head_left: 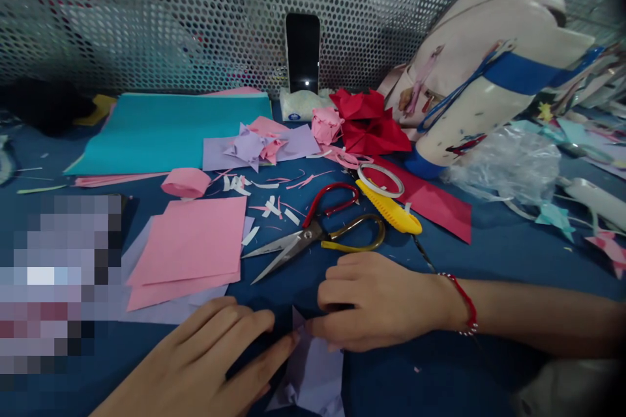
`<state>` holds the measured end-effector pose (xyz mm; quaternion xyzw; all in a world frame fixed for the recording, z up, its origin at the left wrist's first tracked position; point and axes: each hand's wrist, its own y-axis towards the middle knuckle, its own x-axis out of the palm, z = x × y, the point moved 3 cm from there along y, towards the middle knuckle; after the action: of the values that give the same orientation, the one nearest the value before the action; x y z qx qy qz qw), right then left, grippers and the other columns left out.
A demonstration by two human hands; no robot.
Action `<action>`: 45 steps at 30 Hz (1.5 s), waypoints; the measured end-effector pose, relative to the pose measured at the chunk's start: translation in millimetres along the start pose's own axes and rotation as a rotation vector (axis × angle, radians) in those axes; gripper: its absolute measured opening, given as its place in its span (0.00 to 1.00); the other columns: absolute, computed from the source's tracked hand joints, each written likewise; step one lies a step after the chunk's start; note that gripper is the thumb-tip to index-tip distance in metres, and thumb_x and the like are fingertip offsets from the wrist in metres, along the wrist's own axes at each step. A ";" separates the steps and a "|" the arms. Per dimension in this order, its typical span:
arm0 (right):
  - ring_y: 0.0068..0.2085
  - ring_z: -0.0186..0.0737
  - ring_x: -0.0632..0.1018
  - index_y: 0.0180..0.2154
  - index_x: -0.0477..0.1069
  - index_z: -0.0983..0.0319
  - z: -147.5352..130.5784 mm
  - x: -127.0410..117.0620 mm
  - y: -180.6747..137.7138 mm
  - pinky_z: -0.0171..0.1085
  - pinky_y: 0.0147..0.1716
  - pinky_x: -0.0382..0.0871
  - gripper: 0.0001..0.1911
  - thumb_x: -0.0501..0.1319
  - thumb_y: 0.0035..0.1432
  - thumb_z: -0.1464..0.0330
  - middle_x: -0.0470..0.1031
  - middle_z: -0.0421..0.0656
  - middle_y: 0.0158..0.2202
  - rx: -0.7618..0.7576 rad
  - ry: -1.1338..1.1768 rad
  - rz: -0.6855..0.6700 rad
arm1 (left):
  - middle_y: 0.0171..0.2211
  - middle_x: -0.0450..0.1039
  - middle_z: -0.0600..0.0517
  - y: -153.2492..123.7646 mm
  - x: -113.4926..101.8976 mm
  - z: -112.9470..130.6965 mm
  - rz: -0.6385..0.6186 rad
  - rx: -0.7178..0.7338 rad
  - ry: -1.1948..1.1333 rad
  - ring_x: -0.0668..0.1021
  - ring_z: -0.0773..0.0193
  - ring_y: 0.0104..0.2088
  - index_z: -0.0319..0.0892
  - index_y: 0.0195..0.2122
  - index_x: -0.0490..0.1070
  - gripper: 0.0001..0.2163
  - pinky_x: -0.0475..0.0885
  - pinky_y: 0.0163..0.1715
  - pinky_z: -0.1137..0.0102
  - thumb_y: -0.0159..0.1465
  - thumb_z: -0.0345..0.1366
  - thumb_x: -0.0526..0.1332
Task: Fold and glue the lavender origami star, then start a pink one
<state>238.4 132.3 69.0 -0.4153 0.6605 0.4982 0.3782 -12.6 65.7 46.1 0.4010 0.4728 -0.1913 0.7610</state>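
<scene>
A folded piece of lavender paper lies on the blue table surface at the bottom middle, one pointed tip rising between my hands. My left hand reaches in from the lower left, its index finger pressing on the paper near that tip. From the right comes my right hand, a red beaded bracelet on the wrist; its thumb and index finger pinch the same tip. Just beyond the hands lie scissors with spread blades. Square pink paper sheets rest on lavender ones to the left.
Behind are a yellow cutter, a tape roll, paper scraps, a turquoise sheet, red folded flowers and a propped phone. A white-and-blue bottle leans by a bag at right.
</scene>
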 end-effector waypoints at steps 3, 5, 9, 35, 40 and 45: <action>0.35 0.41 0.65 0.43 0.78 0.59 -1.3 -0.1 1.4 0.41 0.32 0.56 0.16 0.57 0.83 0.61 0.72 0.39 0.37 0.011 -0.013 0.001 | 0.47 0.80 0.55 -1.4 0.8 -1.3 -0.020 0.001 0.006 0.75 0.61 0.50 0.55 0.57 0.81 0.19 0.57 0.67 0.67 0.85 0.39 0.48; 0.35 0.41 0.65 0.44 0.78 0.58 -1.7 0.3 1.9 0.41 0.33 0.56 0.16 0.56 0.83 0.60 0.72 0.39 0.37 0.015 -0.016 -0.009 | 0.47 0.79 0.56 0.0 1.0 -1.6 -0.018 0.000 0.009 0.75 0.61 0.50 0.56 0.57 0.80 0.19 0.57 0.67 0.67 0.85 0.40 0.48; 0.35 0.40 0.66 0.44 0.78 0.59 -1.3 1.9 2.0 0.41 0.34 0.57 0.18 0.54 0.84 0.59 0.73 0.39 0.37 0.017 -0.008 -0.014 | 0.45 0.79 0.57 4.3 0.3 -1.3 0.011 0.002 0.021 0.75 0.62 0.48 0.56 0.55 0.81 0.20 0.58 0.66 0.68 0.85 0.40 0.47; 0.34 0.40 0.64 0.41 0.73 0.58 -4.5 5.1 5.1 0.41 0.34 0.54 0.18 0.54 0.84 0.57 0.72 0.39 0.37 0.043 -0.026 -0.010 | 0.43 0.79 0.58 6.8 -2.4 0.0 0.047 0.016 0.040 0.75 0.62 0.46 0.56 0.53 0.80 0.19 0.61 0.62 0.68 0.86 0.41 0.46; 0.34 0.40 0.65 0.39 0.71 0.58 -5.7 6.4 7.7 0.41 0.33 0.54 0.17 0.54 0.84 0.58 0.72 0.38 0.35 0.032 -0.042 0.005 | 0.43 0.78 0.58 12.5 -3.6 1.0 0.053 0.008 0.040 0.75 0.62 0.46 0.56 0.52 0.80 0.19 0.62 0.59 0.68 0.86 0.42 0.47; 0.34 0.40 0.65 0.39 0.70 0.58 -5.9 7.3 8.3 0.40 0.32 0.54 0.18 0.53 0.84 0.59 0.71 0.38 0.35 0.025 -0.053 0.030 | 0.43 0.78 0.57 13.4 -4.0 0.6 0.048 0.020 0.041 0.74 0.62 0.46 0.55 0.51 0.79 0.20 0.63 0.58 0.68 0.86 0.43 0.46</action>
<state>227.5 126.7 66.5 -0.3872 0.6625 0.5066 0.3931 -5.2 73.0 55.5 0.4234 0.4767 -0.1694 0.7515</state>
